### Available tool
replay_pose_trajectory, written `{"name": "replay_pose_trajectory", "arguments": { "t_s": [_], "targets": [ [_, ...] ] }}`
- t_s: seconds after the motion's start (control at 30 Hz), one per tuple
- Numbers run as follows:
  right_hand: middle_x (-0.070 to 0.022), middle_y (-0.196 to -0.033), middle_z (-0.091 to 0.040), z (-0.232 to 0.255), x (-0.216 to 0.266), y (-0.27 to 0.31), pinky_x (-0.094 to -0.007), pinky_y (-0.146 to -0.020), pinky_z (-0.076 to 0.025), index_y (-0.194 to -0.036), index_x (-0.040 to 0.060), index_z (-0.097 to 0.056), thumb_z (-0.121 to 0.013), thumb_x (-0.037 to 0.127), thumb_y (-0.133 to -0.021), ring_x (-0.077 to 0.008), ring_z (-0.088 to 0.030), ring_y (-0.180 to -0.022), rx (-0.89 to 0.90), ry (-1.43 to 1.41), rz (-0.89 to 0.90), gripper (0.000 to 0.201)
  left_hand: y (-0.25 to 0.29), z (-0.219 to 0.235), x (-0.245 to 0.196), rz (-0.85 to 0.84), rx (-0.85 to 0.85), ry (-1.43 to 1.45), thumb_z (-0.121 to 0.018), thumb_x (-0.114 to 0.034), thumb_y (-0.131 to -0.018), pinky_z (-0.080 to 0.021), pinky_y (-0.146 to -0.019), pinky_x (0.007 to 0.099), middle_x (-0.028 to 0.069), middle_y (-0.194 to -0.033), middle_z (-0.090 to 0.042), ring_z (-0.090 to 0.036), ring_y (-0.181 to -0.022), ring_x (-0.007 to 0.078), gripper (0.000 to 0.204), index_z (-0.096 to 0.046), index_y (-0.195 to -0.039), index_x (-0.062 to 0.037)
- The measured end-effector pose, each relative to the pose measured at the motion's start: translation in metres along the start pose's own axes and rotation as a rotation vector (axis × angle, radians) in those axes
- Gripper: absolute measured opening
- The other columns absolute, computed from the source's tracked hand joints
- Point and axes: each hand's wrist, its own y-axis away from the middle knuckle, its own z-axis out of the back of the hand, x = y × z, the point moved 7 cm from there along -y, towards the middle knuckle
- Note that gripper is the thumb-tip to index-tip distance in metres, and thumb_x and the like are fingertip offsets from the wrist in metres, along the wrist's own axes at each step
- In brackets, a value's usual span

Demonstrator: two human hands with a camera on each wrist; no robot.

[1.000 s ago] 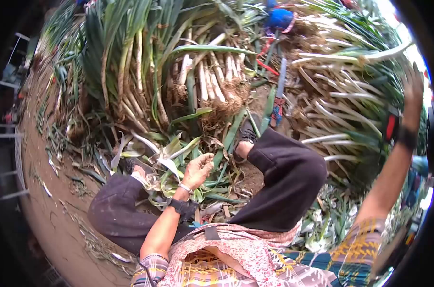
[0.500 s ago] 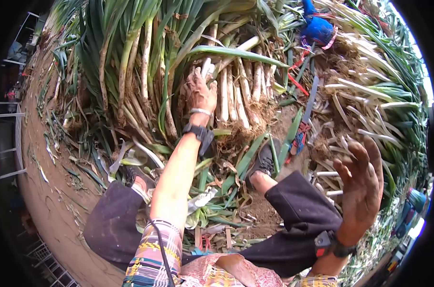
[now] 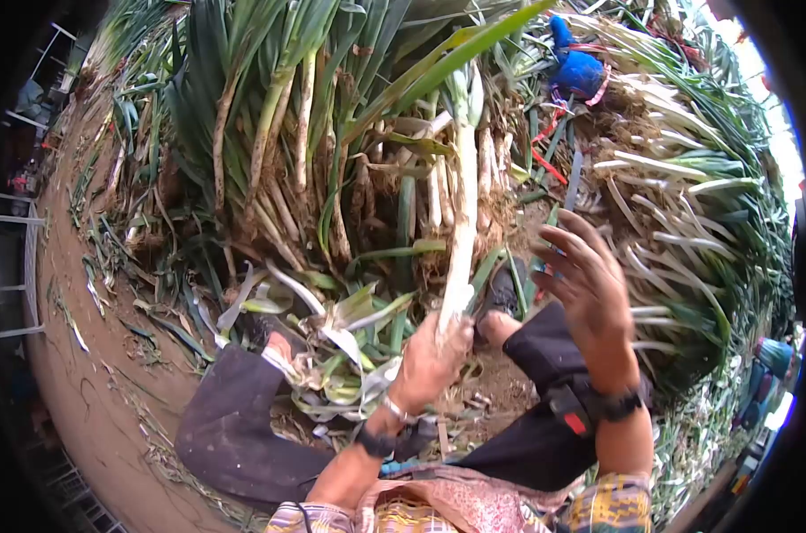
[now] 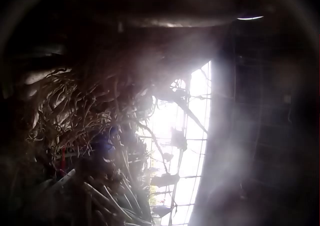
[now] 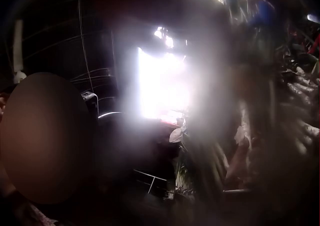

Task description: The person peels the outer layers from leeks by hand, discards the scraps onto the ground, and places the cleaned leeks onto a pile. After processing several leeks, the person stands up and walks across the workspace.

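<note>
My left hand (image 3: 431, 362) grips a leek (image 3: 463, 204) near its root end, in front of my body in the head view. The white shank points up and away, and its long green leaves (image 3: 474, 49) slant across the pile behind. Tangled roots (image 4: 75, 111) fill part of the dark left wrist view. To the right of the leek, my right hand (image 3: 594, 302) is raised with fingers extended and holds nothing. The right wrist view is hazy and washed out by glare.
Unpeeled leeks (image 3: 270, 133) stand heaped ahead. Paler leeks (image 3: 678, 213) lie in a pile at the right. Stripped leaves (image 3: 350, 346) litter the ground between my legs. A blue bundle (image 3: 581, 75) with red string (image 3: 547, 164) lies between the piles, and bare soil (image 3: 101, 355) stretches left.
My left hand reached forward into the pile and has drawn a leek back toward my body. My right hand has come in from the far right, where it was beside a leek.
</note>
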Motion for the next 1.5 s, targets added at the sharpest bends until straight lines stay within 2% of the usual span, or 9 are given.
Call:
{"name": "replay_pose_trajectory", "arguments": {
  "t_s": [0.13,0.4,0.63,0.87,1.03,1.1,1.27,1.33,1.5],
  "targets": [
    [-0.0111,-0.115,-0.053,-0.019,-0.08,-0.013,-0.036,-0.083,-0.046,-0.125,0.0024,-0.042,-0.05,0.032,-0.09,-0.0221,-0.052,-0.105,0.079,-0.127,-0.215,0.047,0.108,0.016,-0.045,-0.181,0.052,-0.195,-0.058,-0.021,-0.086,-0.049,-0.057,0.0324,0.0147,-0.087,-0.061,-0.062,-0.066,0.0239,0.03,-0.05,-0.105,0.0012],
    [-0.0109,-0.085,-0.06,-0.092,-0.039,-0.027,-0.0445,-0.063,-0.052,-0.106,0.0097,-0.05,-0.064,0.028,-0.083,-0.0265,-0.06,-0.072,0.226,-0.759,-0.058,0.032,0.233,0.075,-0.025,-0.454,-0.137,-0.943,-0.069,-0.016,-0.075,-0.049,-0.053,0.0379,0.0174,-0.075,-0.062,-0.062,-0.062,0.0336,0.044,-0.05,-0.11,0.0026],
    [-0.0051,-0.081,-0.059,-0.117,0.021,0.01,-0.032,-0.055,-0.049,-0.102,0.0087,-0.054,-0.055,0.037,-0.088,-0.0182,-0.059,-0.069,0.266,-0.658,0.248,0.031,0.17,0.077,0.025,-0.174,-0.158,-0.526,-0.062,-0.042,-0.082,-0.05,-0.056,0.0351,0.0111,-0.072,-0.062,-0.062,-0.064,0.0214,0.05,-0.046,-0.117,-0.0102],
    [-0.005,-0.085,-0.058,-0.077,0.015,-0.043,-0.0259,-0.058,-0.048,-0.1,0.0017,-0.058,-0.055,0.02,-0.089,-0.0134,-0.057,-0.07,0.004,-1.056,0.27,0.021,0.106,0.003,0.037,-0.22,-0.151,-0.084,-0.068,-0.028,-0.081,-0.045,-0.068,0.0262,0.0039,-0.083,-0.062,-0.054,-0.075,0.0092,0.034,-0.059,-0.103,-0.0034],
    [0.0057,-0.052,-0.04,-0.095,0.008,0.005,-0.025,-0.037,-0.025,-0.081,0.007,-0.058,-0.052,0.018,-0.088,-0.0071,-0.031,-0.038,0.044,-0.324,0.288,0.014,0.09,0.027,0.004,-0.22,-0.213,-0.163,-0.068,-0.029,-0.081,-0.046,-0.06,0.0276,0.0055,-0.078,-0.062,-0.057,-0.069,0.0112,0.034,-0.059,-0.099,-0.0022],
    [0.0045,-0.056,-0.044,-0.118,-0.027,0.024,-0.0251,-0.038,-0.026,-0.08,0.0099,-0.054,-0.052,0.02,-0.085,-0.0066,-0.035,-0.041,0.418,-0.075,0.062,0.011,0.086,0.056,-0.032,-0.344,-0.306,-0.246,-0.069,-0.032,-0.08,-0.047,-0.057,0.0303,0.0093,-0.074,-0.062,-0.059,-0.065,0.0163,0.037,-0.058,-0.099,-0.0016],
    [-0.0235,-0.102,-0.059,-0.104,-0.119,0.042,-0.0363,-0.084,-0.044,-0.121,-0.0016,-0.045,-0.064,0.037,-0.075,-0.0286,-0.057,-0.096,0.795,1.119,0.085,0.063,0.109,0.123,-0.039,-0.367,-0.413,-0.54,-0.069,-0.025,-0.079,-0.047,-0.062,0.0293,0.0087,-0.078,-0.064,-0.059,-0.067,0.0145,0.031,-0.058,-0.096,-0.001],
    [-0.027,-0.122,-0.048,-0.114,-0.079,0.025,-0.0362,-0.097,-0.036,-0.132,-0.0012,-0.033,-0.066,0.044,-0.073,-0.0316,-0.047,-0.115,0.672,0.941,0.421,0.081,0.13,0.127,-0.045,-0.416,-0.422,-0.671,-0.069,-0.027,-0.079,-0.048,-0.057,0.0368,0.0163,-0.07,-0.061,-0.062,-0.066,0.0342,0.033,-0.056,-0.097,-0.002],
    [-0.0111,-0.107,-0.057,-0.115,0.021,-0.012,-0.0338,-0.08,-0.046,-0.122,0.0026,-0.045,-0.063,0.036,-0.082,-0.02,-0.056,-0.094,0.486,-0.279,0.248,0.055,0.162,0.087,0.001,-0.422,-0.316,-0.686,-0.066,-0.025,-0.08,-0.046,-0.051,0.0402,0.0197,-0.064,-0.056,-0.059,-0.061,0.0386,0.032,-0.054,-0.101,-0.0047]
  ]
}}
